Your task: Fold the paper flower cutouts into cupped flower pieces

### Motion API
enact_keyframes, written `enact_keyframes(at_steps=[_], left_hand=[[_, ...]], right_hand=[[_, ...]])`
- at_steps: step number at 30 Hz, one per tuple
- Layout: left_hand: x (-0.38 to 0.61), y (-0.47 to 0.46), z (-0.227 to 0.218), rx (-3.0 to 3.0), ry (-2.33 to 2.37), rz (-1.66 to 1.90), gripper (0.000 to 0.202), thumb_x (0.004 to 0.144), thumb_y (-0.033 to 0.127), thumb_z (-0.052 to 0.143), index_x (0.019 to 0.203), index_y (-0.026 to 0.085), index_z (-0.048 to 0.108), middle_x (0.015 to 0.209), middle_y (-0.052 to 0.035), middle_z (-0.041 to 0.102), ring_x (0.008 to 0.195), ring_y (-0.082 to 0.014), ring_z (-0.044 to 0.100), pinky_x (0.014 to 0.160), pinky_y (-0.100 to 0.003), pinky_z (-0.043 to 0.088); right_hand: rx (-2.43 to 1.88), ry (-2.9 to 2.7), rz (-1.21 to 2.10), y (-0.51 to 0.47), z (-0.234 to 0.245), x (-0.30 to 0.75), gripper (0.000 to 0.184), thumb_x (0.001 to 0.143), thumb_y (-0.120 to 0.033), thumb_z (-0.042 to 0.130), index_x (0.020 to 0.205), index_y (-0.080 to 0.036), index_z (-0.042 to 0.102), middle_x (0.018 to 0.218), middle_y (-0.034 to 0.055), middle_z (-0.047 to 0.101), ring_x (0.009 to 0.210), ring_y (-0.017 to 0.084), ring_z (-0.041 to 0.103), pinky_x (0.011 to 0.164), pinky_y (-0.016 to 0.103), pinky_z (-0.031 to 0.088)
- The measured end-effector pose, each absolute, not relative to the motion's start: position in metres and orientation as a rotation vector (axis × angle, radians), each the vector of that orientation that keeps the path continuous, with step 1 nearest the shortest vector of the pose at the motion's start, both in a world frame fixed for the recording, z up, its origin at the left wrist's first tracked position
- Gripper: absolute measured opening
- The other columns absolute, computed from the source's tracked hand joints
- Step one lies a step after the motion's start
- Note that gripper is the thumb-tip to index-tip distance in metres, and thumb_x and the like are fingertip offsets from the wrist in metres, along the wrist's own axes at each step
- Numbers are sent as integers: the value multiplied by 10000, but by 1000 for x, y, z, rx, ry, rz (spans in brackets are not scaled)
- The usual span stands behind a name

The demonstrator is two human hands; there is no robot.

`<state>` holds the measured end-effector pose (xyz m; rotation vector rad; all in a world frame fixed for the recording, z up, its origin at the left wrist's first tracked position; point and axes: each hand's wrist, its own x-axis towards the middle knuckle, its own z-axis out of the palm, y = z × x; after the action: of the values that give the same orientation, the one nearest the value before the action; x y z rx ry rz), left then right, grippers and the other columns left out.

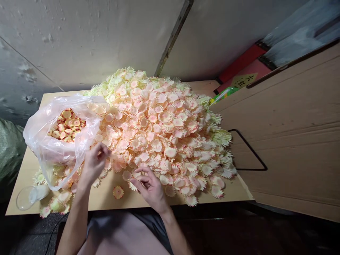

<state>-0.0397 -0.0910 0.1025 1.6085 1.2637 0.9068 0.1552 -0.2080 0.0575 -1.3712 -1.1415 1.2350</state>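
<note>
My left hand is raised over the table beside a plastic bag, its fingers curled into a pinch. Whatever lies between those fingertips is too small to make out. My right hand hovers at the near edge of a big heap of pale pink and cream artificial flower petals. Its thumb and index finger are apart, with loose petal discs close to their tips. Between the hands, one yellowish flower disc with a red edge lies flat on the wood. The clear plastic bag stands open at left, holding several small red-edged yellow flower pieces.
A clear cup lies on its side at the table's front left, next to stray petals. Cardboard with a black metal bracket borders the right side. Behind the table rises a stained wall.
</note>
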Motion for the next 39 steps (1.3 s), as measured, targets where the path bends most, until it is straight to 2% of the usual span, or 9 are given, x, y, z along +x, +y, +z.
enact_keyframes(at_steps=[2, 6, 9, 16, 22, 31, 34, 37, 39], left_hand=[[-45, -80, 107, 1571, 1391, 1055, 86, 880, 274, 596, 895, 197, 560, 870, -33, 649, 848, -145, 663, 696, -208, 509], [-43, -75, 115, 1751, 1439, 1064, 291, 931, 345, 567, 1184, 207, 609, 1151, -94, 695, 1042, -191, 685, 784, -248, 555], [-36, -86, 114, 1780, 1421, 1102, 289, 947, 342, 561, 1197, 209, 623, 1261, -108, 666, 1053, -191, 685, 841, -280, 565], [-26, -119, 108, 1812, 1224, 902, 180, 927, 315, 623, 1040, 187, 680, 949, -61, 733, 846, -158, 684, 789, -269, 532], [-15, -128, 110, 1830, 908, 632, 169, 872, 334, 703, 958, 189, 721, 861, -44, 732, 780, -152, 660, 737, -250, 494], [-12, -123, 110, 1919, 1003, 797, 151, 875, 259, 688, 758, 167, 713, 745, -46, 708, 694, -144, 648, 669, -247, 489], [-18, -113, 104, 1871, 1235, 967, 154, 886, 273, 666, 788, 163, 712, 778, -52, 711, 686, -142, 656, 624, -237, 507], [-31, -97, 98, 1777, 1546, 1184, 167, 890, 316, 660, 932, 165, 719, 845, -56, 723, 687, -143, 678, 630, -242, 542], [-39, -87, 96, 1826, 1530, 1170, 358, 890, 310, 660, 1225, 186, 646, 960, -67, 738, 750, -160, 714, 692, -274, 584]], right_hand=[[-1370, -1102, 1232, -209, 56, 159, 258, 905, -425, 645, 1037, -218, 562, 616, -43, 599, 518, 114, 574, 511, 213, 462], [-1347, -1103, 1196, -204, 53, 162, 223, 931, -407, 607, 1039, -211, 596, 709, -9, 630, 614, 133, 648, 615, 241, 546], [-1346, -1113, 1145, -199, 52, 161, 189, 933, -381, 613, 1016, -211, 615, 727, -2, 644, 626, 134, 655, 636, 247, 551], [-1357, -993, 1153, -193, 61, 157, 292, 849, -354, 725, 1060, -219, 574, 692, -28, 644, 554, 121, 629, 574, 230, 532], [-1344, -981, 1108, -191, 68, 152, 278, 865, -405, 704, 978, -221, 530, 553, -85, 514, 457, 88, 492, 460, 193, 394], [-1306, -979, 1238, -192, 68, 151, 297, 824, -395, 756, 960, -215, 563, 602, -45, 643, 498, 96, 575, 510, 190, 440], [-1318, -1032, 1244, -197, 64, 154, 257, 827, -367, 758, 952, -211, 596, 585, -53, 629, 480, 83, 538, 499, 187, 421], [-1375, -1113, 1223, -204, 56, 160, 214, 860, -367, 721, 970, -209, 629, 613, -40, 635, 501, 89, 550, 499, 191, 429], [-1414, -1202, 1181, -206, 53, 163, 199, 880, -366, 693, 988, -205, 650, 695, -8, 673, 584, 111, 617, 545, 203, 475]])
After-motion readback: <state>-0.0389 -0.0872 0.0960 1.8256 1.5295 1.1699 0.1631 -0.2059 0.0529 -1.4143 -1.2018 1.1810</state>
